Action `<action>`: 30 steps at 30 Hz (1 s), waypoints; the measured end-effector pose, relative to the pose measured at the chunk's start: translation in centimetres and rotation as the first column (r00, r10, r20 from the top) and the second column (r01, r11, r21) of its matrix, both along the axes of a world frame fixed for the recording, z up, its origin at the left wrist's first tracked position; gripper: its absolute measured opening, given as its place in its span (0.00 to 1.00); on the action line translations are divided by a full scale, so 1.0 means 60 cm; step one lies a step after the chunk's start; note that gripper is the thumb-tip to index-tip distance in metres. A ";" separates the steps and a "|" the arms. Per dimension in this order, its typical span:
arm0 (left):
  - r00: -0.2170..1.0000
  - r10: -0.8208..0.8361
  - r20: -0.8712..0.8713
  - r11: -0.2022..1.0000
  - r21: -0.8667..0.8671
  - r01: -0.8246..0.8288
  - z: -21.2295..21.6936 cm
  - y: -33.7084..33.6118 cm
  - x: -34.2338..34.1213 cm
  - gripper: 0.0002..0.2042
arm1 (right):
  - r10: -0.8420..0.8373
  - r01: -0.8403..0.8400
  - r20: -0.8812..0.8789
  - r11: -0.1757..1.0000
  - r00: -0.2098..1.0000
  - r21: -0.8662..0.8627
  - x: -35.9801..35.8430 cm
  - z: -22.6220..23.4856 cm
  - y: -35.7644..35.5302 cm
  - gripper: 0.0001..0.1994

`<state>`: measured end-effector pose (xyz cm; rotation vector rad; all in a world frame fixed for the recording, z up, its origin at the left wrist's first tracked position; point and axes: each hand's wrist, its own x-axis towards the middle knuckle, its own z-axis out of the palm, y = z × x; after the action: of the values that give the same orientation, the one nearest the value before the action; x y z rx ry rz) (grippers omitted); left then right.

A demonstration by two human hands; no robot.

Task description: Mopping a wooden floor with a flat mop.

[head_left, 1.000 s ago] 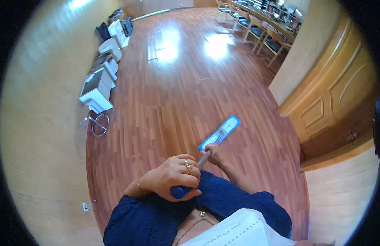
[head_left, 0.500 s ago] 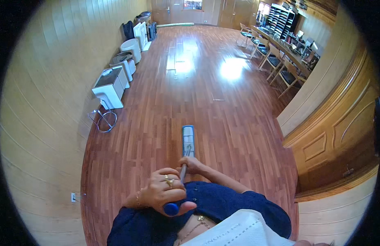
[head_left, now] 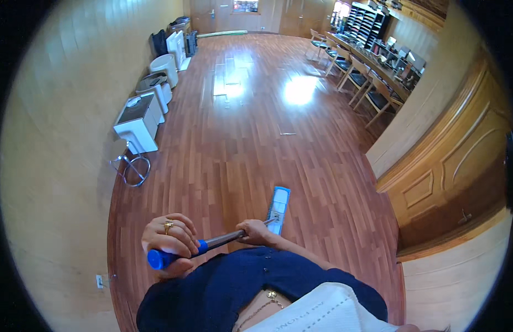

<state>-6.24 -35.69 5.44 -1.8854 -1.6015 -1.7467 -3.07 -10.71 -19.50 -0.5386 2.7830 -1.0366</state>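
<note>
A flat mop [head_left: 230, 238] with a metal pole slants from my left side toward the floor. Around the blue grip at its top end my left hand [head_left: 170, 237] is closed, with the rounded blue cap sticking out below the fingers. Lower on the pole, my right hand [head_left: 254, 232] wraps round the bare metal. Just beyond that hand the mop head [head_left: 280, 202], a pale rectangular plate with a light blue edge, lies on the wood floor, angled slightly right. My right hand and forearm sit close to its near end.
Along the left wall stand a ring-based metal stand [head_left: 136, 169], a white cabinet-like unit [head_left: 139, 123] and a white bin [head_left: 164, 69]. Wooden chairs [head_left: 381, 98] line a long desk [head_left: 372, 63] at right. A wooden door [head_left: 450, 177] is nearer on that side.
My left hand has moved left with the pole's top end, tilting the pole from nearly upright in view to a slant. The mop head has shifted right and a little nearer.
</note>
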 end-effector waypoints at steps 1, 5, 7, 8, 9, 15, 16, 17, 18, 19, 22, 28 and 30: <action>0.998 0.020 0.067 0.999 0.040 -0.023 -0.011 0.004 -0.010 0.10 | -0.054 0.054 -0.053 0.999 0.997 -0.006 -0.001 -0.012 0.003 0.14; 0.983 -0.141 0.118 0.990 0.027 0.139 -0.042 0.035 -0.064 0.10 | -0.246 0.247 -0.074 0.969 0.966 0.000 0.015 -0.049 0.029 0.14; 0.962 -0.243 0.126 0.970 0.030 0.241 -0.048 0.075 -0.090 0.10 | -0.416 0.428 -0.148 0.902 0.897 0.061 0.025 -0.077 0.055 0.14; 0.950 -0.276 0.149 0.961 0.033 0.274 -0.052 0.094 -0.094 0.09 | -0.492 0.501 -0.146 0.865 0.858 0.030 0.029 -0.080 0.069 0.14; 0.930 -0.319 0.184 0.947 0.039 0.318 -0.064 0.113 -0.101 0.09 | -0.557 0.572 -0.191 0.820 0.808 0.027 0.035 -0.077 0.083 0.15; 0.807 -0.509 0.300 0.836 -0.048 0.546 -0.110 0.195 -0.082 0.06 | -0.770 0.784 -0.146 0.606 0.621 0.137 0.162 -0.102 0.120 0.13; 0.771 -0.554 0.315 0.801 -0.052 0.596 -0.118 0.206 -0.072 0.05 | -0.812 0.819 -0.124 0.550 0.570 0.166 0.187 -0.104 0.122 0.14; 0.730 -0.600 0.329 0.759 -0.054 0.648 -0.124 0.215 -0.062 0.05 | -0.852 0.851 -0.105 0.487 0.512 0.195 0.214 -0.106 0.121 0.14; 0.723 -0.619 0.307 0.726 -0.126 0.676 -0.131 0.222 -0.052 0.05 | -0.886 0.884 -0.102 0.430 0.452 0.183 0.247 -0.123 0.119 0.12; 0.687 -0.653 0.319 0.687 -0.132 0.714 -0.138 0.230 -0.037 0.05 | -0.915 0.913 -0.099 0.371 0.390 0.171 0.283 -0.140 0.114 0.10; 0.594 -0.732 0.334 0.591 -0.123 0.797 -0.180 0.222 0.011 0.05 | -0.933 0.938 -0.172 0.282 0.317 0.201 0.371 -0.184 0.072 0.14; 0.418 -0.857 0.301 0.383 -0.169 0.908 -0.197 0.223 0.124 0.05 | -0.962 0.999 -0.273 -0.001 0.011 0.042 0.554 -0.220 -0.005 0.09; 0.374 -0.863 0.339 0.329 -0.184 0.926 -0.215 0.196 0.151 0.05 | -0.981 0.978 -0.174 -0.117 -0.086 0.174 0.595 -0.213 -0.063 0.13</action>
<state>2.84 -23.94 -7.48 -3.3563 -0.8493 -2.0566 32.62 -14.52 -32.25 2.0349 2.8035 -0.5721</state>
